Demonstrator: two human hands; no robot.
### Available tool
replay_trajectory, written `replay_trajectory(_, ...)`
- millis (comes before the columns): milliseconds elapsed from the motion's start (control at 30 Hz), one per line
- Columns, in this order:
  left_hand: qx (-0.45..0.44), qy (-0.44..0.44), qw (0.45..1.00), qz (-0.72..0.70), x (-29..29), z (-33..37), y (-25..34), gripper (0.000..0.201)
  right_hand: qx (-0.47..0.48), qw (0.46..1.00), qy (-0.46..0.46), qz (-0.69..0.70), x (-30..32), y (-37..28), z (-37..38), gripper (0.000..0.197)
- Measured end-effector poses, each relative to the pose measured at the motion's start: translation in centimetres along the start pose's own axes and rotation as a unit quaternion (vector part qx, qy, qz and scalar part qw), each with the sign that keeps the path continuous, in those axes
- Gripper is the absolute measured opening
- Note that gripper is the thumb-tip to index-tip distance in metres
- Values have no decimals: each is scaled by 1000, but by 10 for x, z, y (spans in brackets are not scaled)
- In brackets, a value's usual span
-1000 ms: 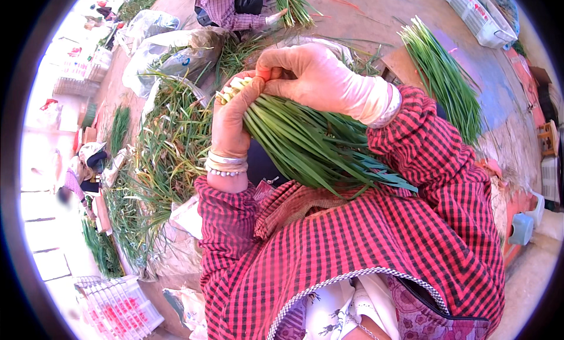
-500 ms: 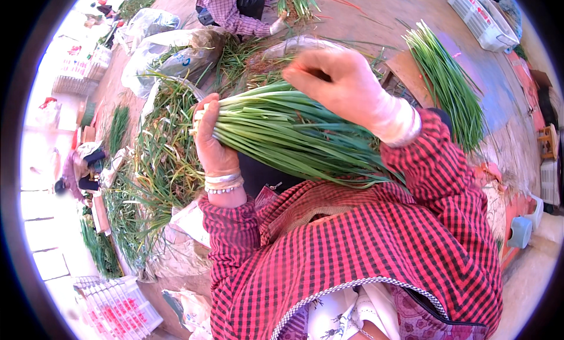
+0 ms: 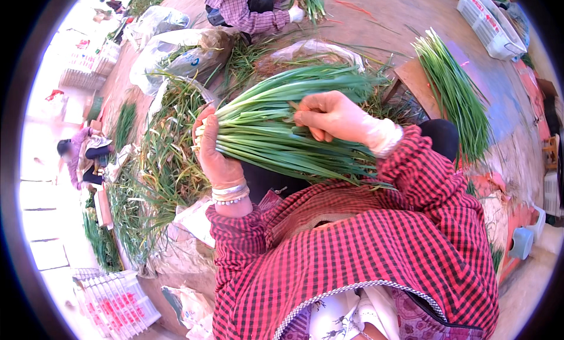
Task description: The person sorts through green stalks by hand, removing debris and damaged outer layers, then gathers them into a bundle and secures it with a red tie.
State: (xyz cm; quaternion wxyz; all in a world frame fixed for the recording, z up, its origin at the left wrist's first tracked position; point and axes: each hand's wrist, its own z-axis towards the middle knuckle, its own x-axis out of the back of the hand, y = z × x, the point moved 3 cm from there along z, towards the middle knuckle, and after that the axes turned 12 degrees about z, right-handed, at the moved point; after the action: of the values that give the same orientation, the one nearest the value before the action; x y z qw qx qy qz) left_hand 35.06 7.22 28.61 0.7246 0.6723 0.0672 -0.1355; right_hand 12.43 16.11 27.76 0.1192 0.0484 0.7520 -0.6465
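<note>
A thick bunch of garlic chives (image 3: 276, 114) lies across my lap, white stem ends to the left and green leaves fanned out to the right. My left hand (image 3: 216, 149) is closed around the stems, thumb on top, bracelets at the wrist. Over the middle of the leaves, my right hand (image 3: 329, 114) has its fingers curled in a pinch against the bunch. Whatever lies between those fingertips is too small to make out.
Left of me is a heap of loose trimmed leaves (image 3: 167, 146), with a stuffed plastic bag (image 3: 176, 58) behind. Another chive bunch (image 3: 455, 99) rests on a board at right. White crates (image 3: 490, 23) stand far right. A co-worker (image 3: 249, 11) crouches ahead; another person sits at far left.
My right hand has come down from above the bunch onto its leaves. The leaves are spread wider, with a gap between upper and lower parts. My left hand keeps its grip.
</note>
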Motion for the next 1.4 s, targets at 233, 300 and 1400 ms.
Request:
replay_trajectory(233,-39,70,997,4,18,3,25,28,-104,982,16,-160,78,20,-52,19)
replay_trajectory(300,-36,61,998,-2,4,-3,35,29,-136,809,29,-571,125,39,-60,32)
replay_trajectory(1400,-101,-61,985,124,-49,-7,33,21,281,917,90,-269,-32,-46,16,18)
